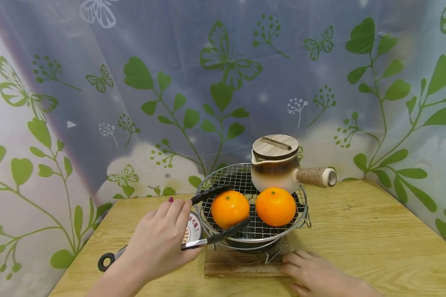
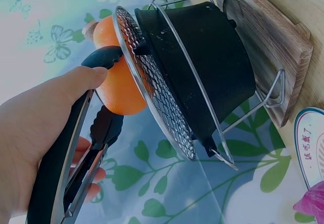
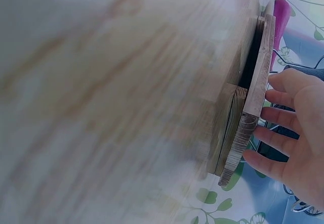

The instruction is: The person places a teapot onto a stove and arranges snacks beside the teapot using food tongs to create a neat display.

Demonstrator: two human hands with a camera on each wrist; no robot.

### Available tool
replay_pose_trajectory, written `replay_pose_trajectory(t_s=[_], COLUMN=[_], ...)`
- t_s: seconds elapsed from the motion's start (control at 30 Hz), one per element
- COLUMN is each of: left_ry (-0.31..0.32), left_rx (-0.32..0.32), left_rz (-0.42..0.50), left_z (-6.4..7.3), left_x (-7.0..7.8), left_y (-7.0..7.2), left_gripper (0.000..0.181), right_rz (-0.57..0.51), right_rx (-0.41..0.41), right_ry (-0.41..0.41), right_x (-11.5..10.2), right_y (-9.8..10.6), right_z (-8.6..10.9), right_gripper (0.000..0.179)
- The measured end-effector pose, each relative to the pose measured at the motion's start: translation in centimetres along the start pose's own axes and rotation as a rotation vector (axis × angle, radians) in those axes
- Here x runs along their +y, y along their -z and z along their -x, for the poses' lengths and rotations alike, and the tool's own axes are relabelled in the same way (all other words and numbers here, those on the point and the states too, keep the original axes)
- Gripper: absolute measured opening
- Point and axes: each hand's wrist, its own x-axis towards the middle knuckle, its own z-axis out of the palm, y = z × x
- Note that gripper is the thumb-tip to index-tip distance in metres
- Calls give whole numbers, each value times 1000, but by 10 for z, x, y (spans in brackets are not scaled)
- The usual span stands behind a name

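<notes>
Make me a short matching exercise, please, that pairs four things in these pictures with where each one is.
Things:
1. tongs
2. lidded pot
3. wooden board
4. right hand

Places:
A. beneath the black stove
B. with its fingers at the board's edge
C. in the left hand
D. on the wire rack, behind an orange

Pairs: 1-C, 2-D, 3-A, 4-B

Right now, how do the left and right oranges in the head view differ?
The left orange sits between the arms of the tongs; the right orange is outside them. In this view the right orange overlaps the pot; the left orange does not. Both rest on the wire mesh, stem ends up.
</notes>
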Motion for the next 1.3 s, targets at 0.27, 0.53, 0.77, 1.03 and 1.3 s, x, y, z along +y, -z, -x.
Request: replay_pose_trajectory(t_s=[0.27, 0.53, 0.77, 1.03, 1.3], left_ry=[19, 9, 3, 10, 15], left_rx=[-60, -61, -58, -55, -32], left_rz=[17, 18, 18, 20, 33], left_z=[-2, -2, -2, -2, -1], left_x=[0, 0, 0, 0, -2], left_y=[1, 4, 4, 2, 1], left_gripper=[85, 84, 84, 84, 84], right_rz=[-19, -21, -23, -23, -28], right_rx=[-17, -30, -35, -25, -38], right_ry=[-5, -22, -19, -16, -18], right_x=[0, 0, 0, 0, -1], right_y=[0, 2, 2, 0, 3], right_z=[0, 0, 1, 1, 0], right_gripper=[33, 33, 32, 32, 33])
